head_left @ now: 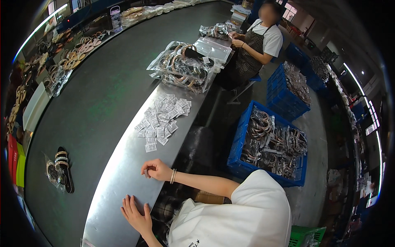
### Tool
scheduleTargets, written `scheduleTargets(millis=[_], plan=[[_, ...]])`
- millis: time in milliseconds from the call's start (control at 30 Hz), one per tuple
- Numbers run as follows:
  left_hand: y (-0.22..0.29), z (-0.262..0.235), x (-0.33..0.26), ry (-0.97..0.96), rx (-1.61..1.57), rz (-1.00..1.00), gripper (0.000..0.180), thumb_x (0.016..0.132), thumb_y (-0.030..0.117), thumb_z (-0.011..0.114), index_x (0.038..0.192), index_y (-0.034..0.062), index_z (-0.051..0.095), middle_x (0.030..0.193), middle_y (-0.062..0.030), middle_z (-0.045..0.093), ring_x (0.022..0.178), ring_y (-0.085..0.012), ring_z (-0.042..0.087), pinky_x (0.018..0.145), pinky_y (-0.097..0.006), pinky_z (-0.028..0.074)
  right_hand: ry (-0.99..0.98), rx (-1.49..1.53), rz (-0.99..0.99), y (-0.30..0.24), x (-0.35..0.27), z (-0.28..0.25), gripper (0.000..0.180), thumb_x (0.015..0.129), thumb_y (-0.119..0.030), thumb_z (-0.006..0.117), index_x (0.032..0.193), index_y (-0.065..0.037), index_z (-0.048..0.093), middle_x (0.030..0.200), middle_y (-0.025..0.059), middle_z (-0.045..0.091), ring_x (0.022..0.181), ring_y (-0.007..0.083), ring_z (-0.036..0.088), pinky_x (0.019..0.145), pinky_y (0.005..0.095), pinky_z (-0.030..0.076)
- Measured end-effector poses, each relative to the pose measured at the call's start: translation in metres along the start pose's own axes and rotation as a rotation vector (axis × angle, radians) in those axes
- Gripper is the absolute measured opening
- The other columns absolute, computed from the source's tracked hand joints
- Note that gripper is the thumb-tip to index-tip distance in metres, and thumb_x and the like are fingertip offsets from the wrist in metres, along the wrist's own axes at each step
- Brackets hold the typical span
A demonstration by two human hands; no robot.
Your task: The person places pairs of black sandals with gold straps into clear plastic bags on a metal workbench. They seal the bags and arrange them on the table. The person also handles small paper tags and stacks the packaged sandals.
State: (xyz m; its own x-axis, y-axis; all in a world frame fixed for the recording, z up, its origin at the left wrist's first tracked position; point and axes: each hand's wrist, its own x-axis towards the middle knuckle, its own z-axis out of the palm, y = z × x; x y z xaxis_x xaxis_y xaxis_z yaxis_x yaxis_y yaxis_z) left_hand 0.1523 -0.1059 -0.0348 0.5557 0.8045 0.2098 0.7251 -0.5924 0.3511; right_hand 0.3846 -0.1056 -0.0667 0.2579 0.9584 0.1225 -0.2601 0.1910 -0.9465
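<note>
Left hand (138, 215) spread, released, on the metal counter (117, 177) near its edge, open metal beside it; right hand (157, 169) curled — cannot tell if gripping. Just beyond lie small white packets (164, 116), print too small to read — then bagged sandals (183, 66).

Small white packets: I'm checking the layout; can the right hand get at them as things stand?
Probably yes: the right hand is close to the small white packets and nothing shows between, though its curled fingers may be holding something.

Small white printed packets (164, 116): squarish, flat, loosely heaped, overlapping, on metal counter (119, 181).
</note>
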Motion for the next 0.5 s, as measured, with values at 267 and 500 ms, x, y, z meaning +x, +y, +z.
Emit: scheduleTargets(millis=[267, 500], plan=[[-0.0001, 0.0002, -0.0004, 0.006, 0.012, -0.003, 0.05, 0.081, 0.029, 0.06, 0.123, 0.0042, 0.05, 0.134, -0.013, 0.046, 0.129, -0.0311, 0.036, 0.109, -0.048, 0.019, 0.001, -0.021, 0.01, 0.0005, -0.0001, 0.0003, 0.021, 0.072, 0.01, 0.043, 0.079, 0.002, 0.061, 0.069, 0.0041, 0.059, 0.061, 0.008, 0.054, 0.056, 0.0218, 0.046], [0.0002, 0.0, -0.0003, 0.006, 0.013, -0.004, 0.05, 0.081, 0.029, 0.06, 0.123, 0.0042, 0.05, 0.134, -0.0125, 0.045, 0.129, -0.0309, 0.036, 0.109, -0.048, 0.019, 0.016, -0.028, 0.005, -0.0011, -0.0004, 0.0012, 0.019, 0.075, 0.008, 0.044, 0.079, 0.001, 0.062, 0.069, 0.0038, 0.06, 0.06, 0.0072, 0.054, 0.056, 0.0215, 0.045]])
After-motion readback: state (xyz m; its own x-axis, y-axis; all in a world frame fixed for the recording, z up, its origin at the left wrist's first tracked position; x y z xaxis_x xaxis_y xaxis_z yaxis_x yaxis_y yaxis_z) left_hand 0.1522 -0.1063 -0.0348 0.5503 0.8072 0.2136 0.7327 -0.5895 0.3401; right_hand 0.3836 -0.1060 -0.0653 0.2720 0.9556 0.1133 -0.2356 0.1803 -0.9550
